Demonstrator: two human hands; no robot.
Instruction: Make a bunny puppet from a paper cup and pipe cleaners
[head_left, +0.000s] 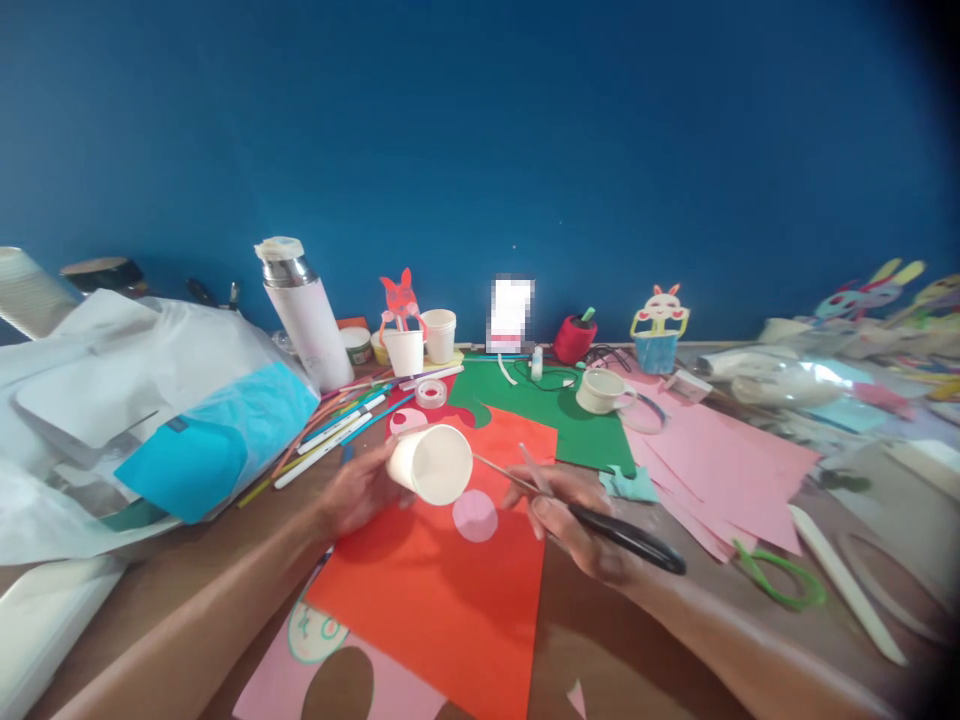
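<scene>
Cup (433, 466): above orange sheet (450, 610), looks plain and uncut tbh
Left hand (360, 490): fingers curled round cup's left side
Right hand (581, 535): fingers gripping scissors (634, 540), blades apart beside cup

Plain orange sheet (442, 590)

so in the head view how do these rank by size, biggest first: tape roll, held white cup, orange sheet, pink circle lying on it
1. Orange sheet
2. Held white cup
3. Pink circle
4. Tape roll
</scene>
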